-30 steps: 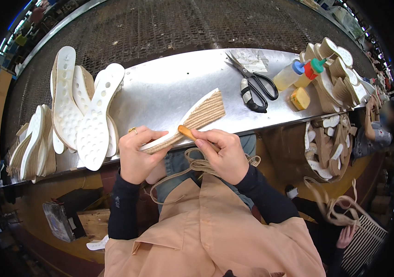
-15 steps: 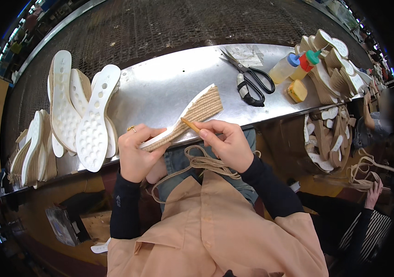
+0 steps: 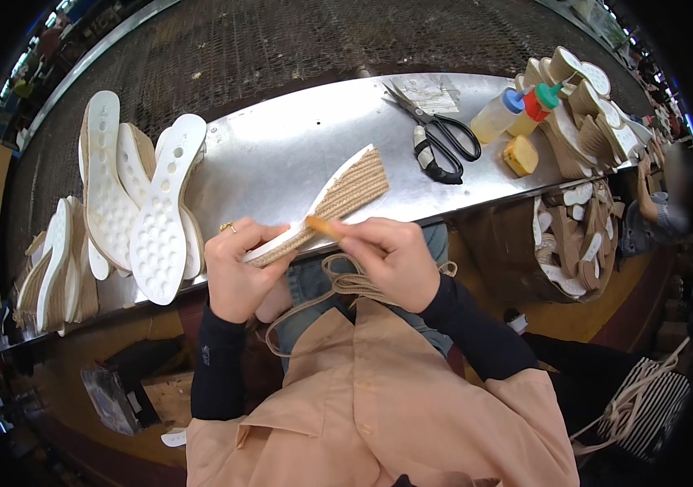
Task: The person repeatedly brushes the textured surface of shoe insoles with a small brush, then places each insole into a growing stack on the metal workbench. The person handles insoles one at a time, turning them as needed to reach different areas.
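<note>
A wedge shoe sole [image 3: 355, 188] with a white top and ribbed tan rope sides lies tilted above the bench's front edge, its thick heel pointing away from me. My left hand [image 3: 243, 266] is closed around its thin front end. In the fingers of my right hand [image 3: 395, 261] is a short, flat tan stick [image 3: 324, 227], slightly blurred. The stick's tip touches the rope side near the white edge, at the sole's narrow middle. A loose bundle of tan cord [image 3: 352, 282] lies on my lap under my hands.
White-topped wedge soles [image 3: 160, 252] stand stacked at the left, and more are piled far right [image 3: 578, 130]. Black-handled scissors [image 3: 436, 146], two squeeze bottles [image 3: 497, 116] and a yellow sponge-like block [image 3: 519, 156] are on the metal bench [image 3: 281, 154]. A brown bin [image 3: 497, 247] holds soles.
My right hand has shifted slightly left, moving the stick's tip along the sole toward my left hand. The co-worker's hand with cord at lower right has left that spot.
</note>
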The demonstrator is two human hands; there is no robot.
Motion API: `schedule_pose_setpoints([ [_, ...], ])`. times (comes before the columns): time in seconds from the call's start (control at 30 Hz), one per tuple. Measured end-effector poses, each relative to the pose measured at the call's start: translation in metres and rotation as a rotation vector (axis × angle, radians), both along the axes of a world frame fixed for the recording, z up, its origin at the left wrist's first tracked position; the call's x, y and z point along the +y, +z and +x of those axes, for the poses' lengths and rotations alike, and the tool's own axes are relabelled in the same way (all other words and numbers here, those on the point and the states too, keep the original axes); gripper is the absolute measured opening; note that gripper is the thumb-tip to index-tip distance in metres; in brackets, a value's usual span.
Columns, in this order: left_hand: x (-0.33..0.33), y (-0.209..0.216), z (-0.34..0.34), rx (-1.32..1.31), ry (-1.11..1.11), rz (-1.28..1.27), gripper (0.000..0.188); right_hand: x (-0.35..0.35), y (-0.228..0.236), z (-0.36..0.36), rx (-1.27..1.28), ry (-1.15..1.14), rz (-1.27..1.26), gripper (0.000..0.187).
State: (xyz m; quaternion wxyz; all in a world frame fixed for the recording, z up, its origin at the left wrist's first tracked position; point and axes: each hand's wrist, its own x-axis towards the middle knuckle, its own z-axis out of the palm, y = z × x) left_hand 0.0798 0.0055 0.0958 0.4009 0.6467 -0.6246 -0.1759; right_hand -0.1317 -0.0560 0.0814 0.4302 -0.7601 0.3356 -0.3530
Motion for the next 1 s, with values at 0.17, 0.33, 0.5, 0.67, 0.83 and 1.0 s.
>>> schedule_pose_setpoints([
  [0.17,-0.001,0.001,0.001,0.013,-0.004,0.02,0.027,-0.006,-0.021,0.001,0.032,-0.199,-0.181,0.03],
  [0.33,-0.001,0.001,0.0,0.001,-0.011,0.022,0.026,-0.005,-0.005,0.003,0.158,-0.145,-0.228,0.027],
  [0.5,-0.003,0.001,-0.001,-0.049,0.007,-0.011,0.022,-0.002,0.023,0.005,0.658,-0.02,-0.403,0.045],
  [0.67,-0.001,-0.001,-0.002,-0.024,0.019,-0.022,0.022,-0.007,0.014,0.006,0.524,-0.072,-0.422,0.032],
  [0.83,-0.001,-0.002,0.0,-0.017,0.001,-0.02,0.023,-0.016,-0.001,-0.001,0.226,-0.186,-0.343,0.029],
  [1.0,-0.001,-0.001,0.0,-0.027,0.007,-0.02,0.022,-0.016,-0.004,-0.001,0.403,-0.181,-0.411,0.034],
])
